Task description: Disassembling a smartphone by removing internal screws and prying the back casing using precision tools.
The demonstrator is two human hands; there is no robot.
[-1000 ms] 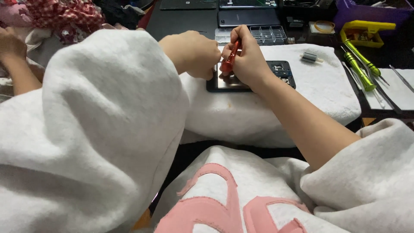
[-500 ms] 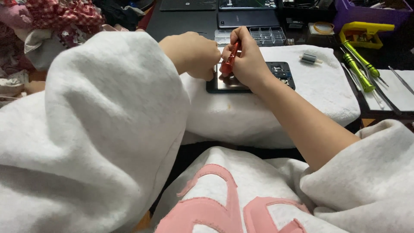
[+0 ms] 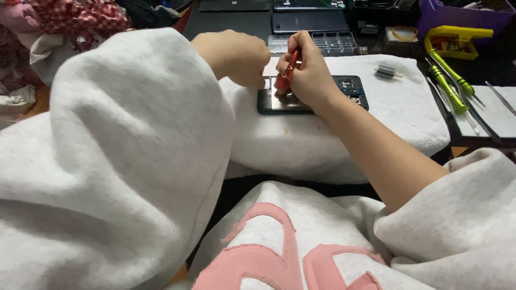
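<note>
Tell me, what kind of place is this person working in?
Probably a small electronics repair bench. An opened phone lies on a white cloth pad, the right hand works on it with a red screwdriver, and green-handled screwdrivers and a clear parts tray sit nearby.

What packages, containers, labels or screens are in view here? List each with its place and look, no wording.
Opened phone: on the white cloth, under the right hand; flat black rectangle, insides exposed.
Clear parts tray: behind the phone; small square compartments.
Dark flat device: top centre; black rectangle, blank.
Purple bin: top right; boxy.
Yellow holder: right, below the bin; angular.
No readable labels.
</note>
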